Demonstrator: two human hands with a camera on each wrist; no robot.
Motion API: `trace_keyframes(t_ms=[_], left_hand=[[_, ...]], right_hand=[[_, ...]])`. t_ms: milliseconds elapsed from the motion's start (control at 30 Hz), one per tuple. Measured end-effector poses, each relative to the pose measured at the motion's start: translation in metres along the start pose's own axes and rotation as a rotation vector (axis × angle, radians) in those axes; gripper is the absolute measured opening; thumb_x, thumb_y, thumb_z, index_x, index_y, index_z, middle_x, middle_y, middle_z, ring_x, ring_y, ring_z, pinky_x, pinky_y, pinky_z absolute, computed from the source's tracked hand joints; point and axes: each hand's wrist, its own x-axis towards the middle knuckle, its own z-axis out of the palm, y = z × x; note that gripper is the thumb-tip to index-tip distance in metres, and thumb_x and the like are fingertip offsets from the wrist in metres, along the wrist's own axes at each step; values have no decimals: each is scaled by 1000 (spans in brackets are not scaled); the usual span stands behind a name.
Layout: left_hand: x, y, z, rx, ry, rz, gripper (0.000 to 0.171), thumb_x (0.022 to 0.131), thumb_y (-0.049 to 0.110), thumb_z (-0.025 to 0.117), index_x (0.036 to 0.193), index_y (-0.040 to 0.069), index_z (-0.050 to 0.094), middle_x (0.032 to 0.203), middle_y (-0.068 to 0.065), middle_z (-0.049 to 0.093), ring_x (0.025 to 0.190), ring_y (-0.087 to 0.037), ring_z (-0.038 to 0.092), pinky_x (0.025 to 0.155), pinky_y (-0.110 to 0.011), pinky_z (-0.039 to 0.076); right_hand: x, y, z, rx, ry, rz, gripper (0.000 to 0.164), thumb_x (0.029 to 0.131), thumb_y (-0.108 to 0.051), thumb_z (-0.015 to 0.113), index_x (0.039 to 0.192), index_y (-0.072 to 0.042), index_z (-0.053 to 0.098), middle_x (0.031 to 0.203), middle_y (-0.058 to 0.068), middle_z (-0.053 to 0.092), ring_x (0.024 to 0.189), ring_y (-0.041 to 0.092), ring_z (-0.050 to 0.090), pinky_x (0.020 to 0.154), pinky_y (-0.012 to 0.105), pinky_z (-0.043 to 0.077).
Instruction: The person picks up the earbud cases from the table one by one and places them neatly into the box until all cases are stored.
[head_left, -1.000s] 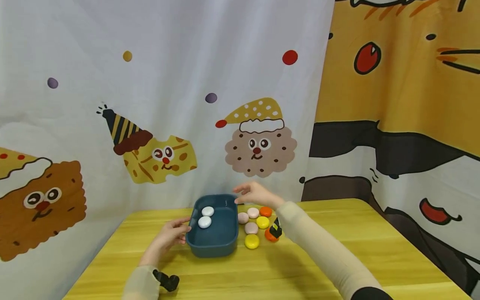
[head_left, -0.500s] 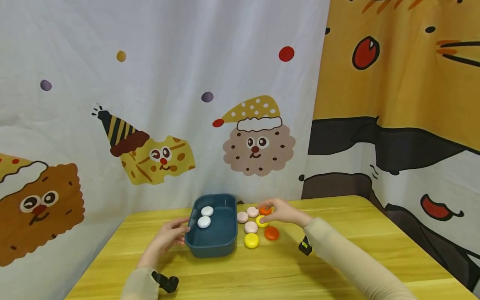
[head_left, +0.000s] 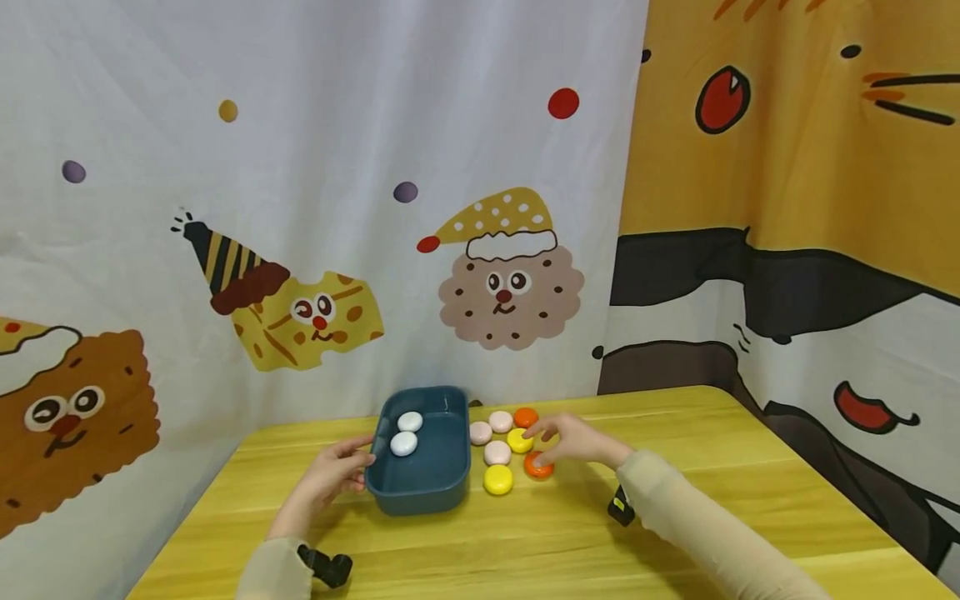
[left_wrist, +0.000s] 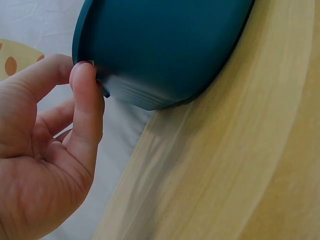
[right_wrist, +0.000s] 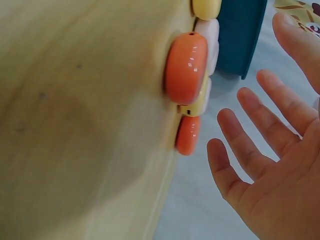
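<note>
A dark blue rectangular bin (head_left: 420,502) stands on the table with two white, rounded discs (head_left: 403,443) inside, toward its left wall. My left hand (head_left: 330,475) pinches the bin's left rim between thumb and index finger, also plain in the left wrist view. Over the loose discs right of the bin hovers my right hand (head_left: 573,440), fingers spread and holding nothing. Its fingertips are close above the nearer orange disc (head_left: 538,466), which shows glossy in the right wrist view. A yellow disc (head_left: 519,441) lies just left of the fingers.
Beside the bin's right wall lie pink discs (head_left: 497,453), a second yellow disc (head_left: 498,480) and a farther orange disc (head_left: 526,417). A printed curtain (head_left: 337,167) hangs right behind the wooden table (head_left: 450,558).
My right hand has gone from the bin's right rim over to the discs, then toward the nearer orange one. The left hand stays on the bin, and the head view has shifted slightly.
</note>
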Motion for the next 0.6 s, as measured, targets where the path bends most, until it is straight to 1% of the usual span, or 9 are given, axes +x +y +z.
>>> trace_keyframes(t_ms=[167,267,400,500,600], left_hand=[[1,-1,0,-5,17,-7,55,90,6,62,141,-5,45,98,-18,62,57,-13,56,54,-23,52],[3,-1,0,-6,17,-4,55,90,5,62,141,-5,45,96,-15,62,57,-13,56,53,-23,52],[3,-1,-1,-3,1,-1,56,91,5,61,142,-6,43,95,-13,62,57,-12,55,54,-23,52],[2,0,-1,1,-13,-1,57,91,5,61,143,-6,42,96,-15,62,58,-12,56,54,-23,52],[-1,0,-1,8,-26,8,57,92,6,61,143,-6,40,99,-17,61,59,-12,56,55,-23,53]], right_hand=[[-1,7,4,4,-1,37,47,77,-19,82,119,-5,67,120,7,63,104,32,58,84,46,49],[-1,12,7,12,-1,35,46,76,-19,83,117,-5,68,118,7,64,103,31,58,85,45,48],[0,20,11,53,1,40,45,75,-17,83,116,-3,68,115,8,65,100,28,60,87,44,49],[0,24,13,99,-4,61,44,75,-14,83,115,-3,68,114,8,66,99,24,61,90,44,48],[0,27,16,116,-7,68,43,75,-11,84,115,-3,69,112,7,66,98,21,61,90,42,48]])
